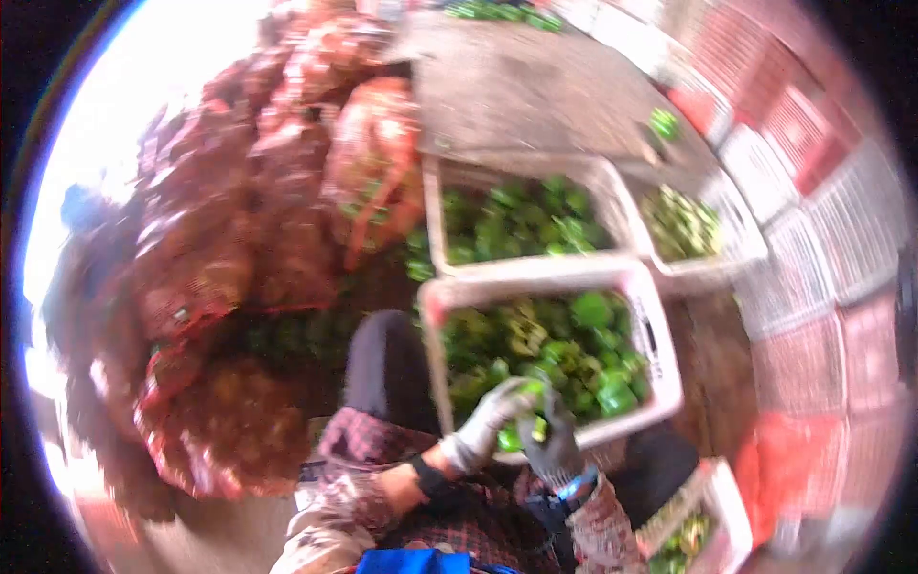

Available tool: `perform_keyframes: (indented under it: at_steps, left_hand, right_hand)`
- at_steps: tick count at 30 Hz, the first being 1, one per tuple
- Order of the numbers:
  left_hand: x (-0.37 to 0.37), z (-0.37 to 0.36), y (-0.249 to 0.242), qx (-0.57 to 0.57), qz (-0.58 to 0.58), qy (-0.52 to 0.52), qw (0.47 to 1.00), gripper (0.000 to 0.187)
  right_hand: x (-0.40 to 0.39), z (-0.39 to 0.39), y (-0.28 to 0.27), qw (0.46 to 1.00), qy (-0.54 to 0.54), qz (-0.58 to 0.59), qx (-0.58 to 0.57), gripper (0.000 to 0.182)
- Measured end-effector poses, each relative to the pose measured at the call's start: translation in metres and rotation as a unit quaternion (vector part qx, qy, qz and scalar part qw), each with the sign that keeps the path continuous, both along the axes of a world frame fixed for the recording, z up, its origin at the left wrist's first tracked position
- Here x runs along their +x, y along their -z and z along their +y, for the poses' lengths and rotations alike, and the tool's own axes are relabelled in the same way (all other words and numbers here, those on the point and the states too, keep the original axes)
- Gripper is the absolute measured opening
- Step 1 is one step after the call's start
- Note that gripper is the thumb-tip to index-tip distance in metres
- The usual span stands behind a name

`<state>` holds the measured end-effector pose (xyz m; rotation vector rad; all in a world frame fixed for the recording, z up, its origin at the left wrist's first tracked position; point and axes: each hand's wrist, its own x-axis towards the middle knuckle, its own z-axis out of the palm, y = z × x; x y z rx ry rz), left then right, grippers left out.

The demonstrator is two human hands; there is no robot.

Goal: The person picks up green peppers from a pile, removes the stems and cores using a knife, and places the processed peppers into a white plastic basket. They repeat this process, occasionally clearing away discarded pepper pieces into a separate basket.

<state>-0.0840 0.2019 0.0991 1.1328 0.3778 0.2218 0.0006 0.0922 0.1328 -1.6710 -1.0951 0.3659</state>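
My left hand (492, 421), in a whitish glove, is closed around a green pepper (532, 387) above the near edge of the front crate. Close against it is my right hand (553, 448) in a grey glove, its fingers bent round a light green piece of pepper (540, 430). Motion blur hides exactly how the fingers meet. Another bright green pepper (510, 438) shows just below the left fingers. Under both hands stands the white front crate (669, 359), filled with green peppers (591, 311), some of them cut open.
Behind is a second crate (531, 263) of green peppers, with a crate of pale green pieces (684, 225) beside it. Red mesh sacks (210, 249) pile up on the left. Stacked crates (798, 364) line the right. A small crate (732, 517) sits at lower right.
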Motion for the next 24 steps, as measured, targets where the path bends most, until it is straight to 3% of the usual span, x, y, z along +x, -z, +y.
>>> perform_keyframes:
  at_steps: [2, 7, 10, 11, 14, 15, 16, 17, 18, 19, 20, 21, 22, 23, 24]
  left_hand:
    - [-0.001, -0.015, 0.002, -0.187, -0.024, -0.005, 0.982, 0.048]
    - [0.002, -0.017, -0.011, -0.320, 0.004, 0.021, 0.947, 0.046]
    - [0.008, -0.012, 0.001, -0.517, -0.001, 0.036, 0.855, 0.045]
    - [0.006, -0.017, 0.002, -0.464, 0.020, 0.009, 0.885, 0.044]
    - [0.023, -0.012, -0.004, -0.461, 0.026, -0.012, 0.887, 0.047]
    - [0.026, 0.001, -0.012, -0.512, 0.046, 0.008, 0.858, 0.049]
    - [0.029, 0.014, -0.023, -0.424, 0.072, -0.019, 0.902, 0.050]
    - [0.037, 0.028, -0.017, -0.360, 0.010, -0.043, 0.932, 0.047]
    - [0.046, 0.042, -0.014, -0.206, -0.012, -0.120, 0.971, 0.045]
    - [0.053, 0.061, -0.015, -0.028, 0.008, -0.121, 0.992, 0.045]
    - [0.063, 0.073, -0.019, 0.051, 0.020, -0.141, 0.988, 0.047]
    - [0.068, 0.093, -0.003, 0.278, 0.082, -0.116, 0.950, 0.050]
    - [0.072, 0.111, 0.021, 0.488, 0.140, -0.090, 0.857, 0.054]
    - [0.075, 0.119, 0.036, 0.562, 0.239, 0.063, 0.789, 0.056]
    - [0.077, 0.121, 0.049, 0.613, 0.328, 0.210, 0.687, 0.058]
  right_hand:
    - [0.008, -0.008, -0.011, 0.995, -0.037, 0.011, -0.090, 0.026]
    - [0.015, -0.024, 0.003, 0.972, -0.021, -0.107, -0.206, 0.045]
    - [0.018, -0.029, -0.004, 0.943, -0.096, -0.244, -0.204, 0.052]
    - [0.023, -0.030, -0.008, 0.924, -0.116, -0.174, -0.320, 0.050]
    - [0.038, -0.027, 0.000, 0.988, -0.037, -0.050, -0.142, 0.044]
    - [0.044, -0.035, 0.022, 0.979, -0.066, 0.176, -0.078, 0.039]
    - [0.050, -0.043, 0.044, 0.879, -0.066, 0.469, 0.050, 0.035]
    - [0.057, -0.050, 0.065, 0.749, -0.030, 0.647, 0.137, 0.031]
    - [0.062, -0.053, 0.077, 0.768, 0.021, 0.622, 0.154, 0.033]
    - [0.067, -0.060, 0.088, 0.815, 0.078, 0.556, 0.145, 0.036]
    - [0.079, -0.061, 0.085, 0.854, 0.124, 0.489, 0.130, 0.038]
    - [0.097, -0.060, 0.071, 0.889, 0.175, 0.411, 0.103, 0.041]
    - [0.120, -0.053, 0.043, 0.913, 0.229, 0.330, 0.069, 0.042]
    - [0.144, -0.046, 0.014, 0.924, 0.287, 0.250, 0.028, 0.043]
    - [0.179, -0.033, -0.027, 0.928, 0.339, 0.144, -0.047, 0.045]
